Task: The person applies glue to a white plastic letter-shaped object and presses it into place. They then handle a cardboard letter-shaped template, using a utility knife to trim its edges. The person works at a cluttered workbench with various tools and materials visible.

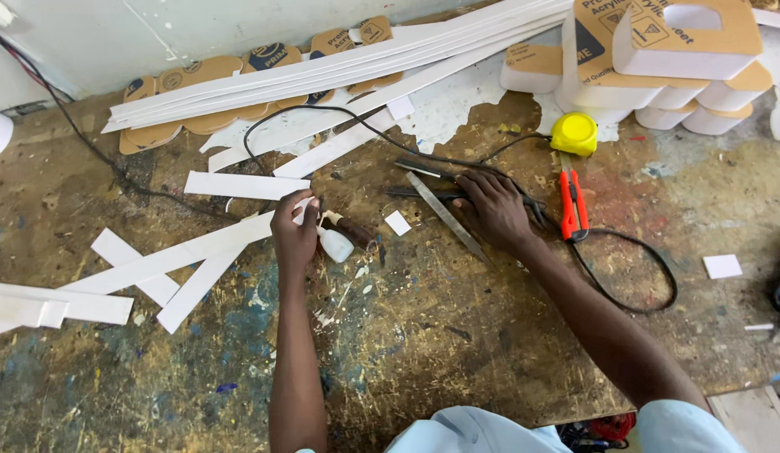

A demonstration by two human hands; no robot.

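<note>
Left hand: the left hand [293, 235] rests on the bench [423, 335], fingers curled and pinching the end of a white strip [180, 256] that runs away to the left.
Right hand: the right hand [495, 210] lies palm down, fingers spread, and the fingertips press on a metal ruler [447, 218] and on scissors [423, 172].
Bottle: a small white bottle [335, 243] lies on its side just beside the left hand, and a brown handle [354, 230] is touching it.
Square: a small white square [397, 222] lies between the two hands.
Knife: an orange knife [573, 201] lies just right of the right hand, under a yellow tape measure [574, 132].
Cable: a black cable [625, 277] loops near the right wrist.
Strips: more long strips [340, 71] are piled at the back of the bench.
</note>
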